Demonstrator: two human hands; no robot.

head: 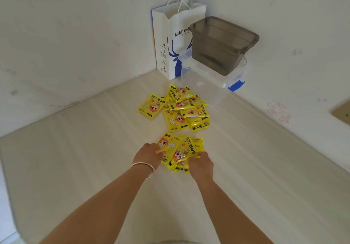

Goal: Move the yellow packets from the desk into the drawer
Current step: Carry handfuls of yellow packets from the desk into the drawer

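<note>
Currently both hands gather a bunch of yellow packets (180,152) mid-desk (75,168): left hand (149,154) and right hand (200,163) fingers curl onto its sides. More packets (180,107) lie toward the back corner. Squeezing inward evenly should keep any from slipping.

Glossy yellow foil packets printed with a cartoon face lie in two loose heaps: the far heap (180,107) overlapping flat on the pale surface (75,158), the near bunch (180,151) fanned, gathered together.
</note>
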